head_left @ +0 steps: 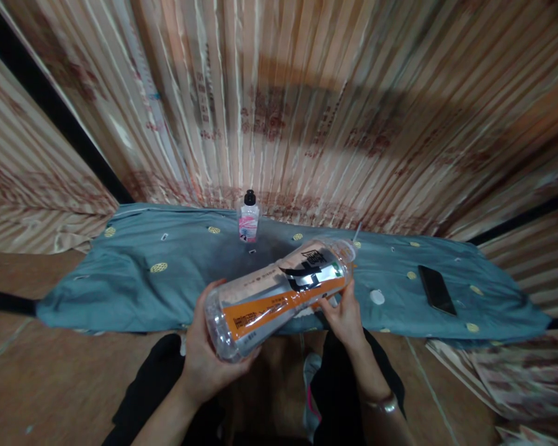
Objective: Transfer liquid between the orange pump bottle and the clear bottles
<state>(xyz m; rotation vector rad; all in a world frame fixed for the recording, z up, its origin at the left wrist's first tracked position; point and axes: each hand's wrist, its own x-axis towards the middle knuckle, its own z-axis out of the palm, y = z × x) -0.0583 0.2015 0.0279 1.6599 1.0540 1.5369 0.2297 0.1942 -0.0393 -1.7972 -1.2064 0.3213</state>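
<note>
Nearest the lens: dark-trousered knees, with the left hand just above them, cupped round the base of a large clear plastic bottle. Grip there is closed: fingers wrapped under the bottom, thumb up the side. The bottle is held lying almost flat, base toward the camera, neck pointing away and to the right, raised over the near edge of the cloth rather than resting on it. It appears empty, though that is hard to confirm through the wrap. An orange, silver and black label is still wrapped round the body.

The right hand is set against the underside near the neck end, fingers pinched at the label's lower edge. Whether a corner of the label is actually gripped cannot be told.

Progress, as judged: label fully on, no torn or lifted section visible, so any peeling is at the very start; all of it is left.

Further out: a blue-grey patterned cloth is spread on the floor. A small bottle with a black cap stands upright on its far edge. A dark phone lies flat on the right, well apart from the hands. A small white disc, possibly a cap, lies just beyond the right hand. Striped drapery fills the background.
</note>
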